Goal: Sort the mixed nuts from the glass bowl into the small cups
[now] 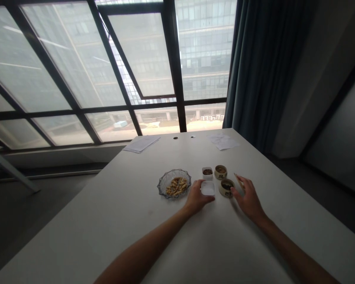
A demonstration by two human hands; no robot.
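My left hand is closed around a small white square dish, thumb at its near side and fingers at its far left. The inside of this dish looks white, with nothing I can make out in it. My right hand holds a thin light-wood stick that points up and left. Its thumb is close to a round cream cup with dark contents; whether they touch I cannot tell. Behind stand another round cup and a second white square dish holding brown bits.
Left of my hands sits a scalloped glass bowl with several unshelled peanuts. Papers lie at the back left and sheets at the back right of the white table. Windows and a dark curtain stand beyond.
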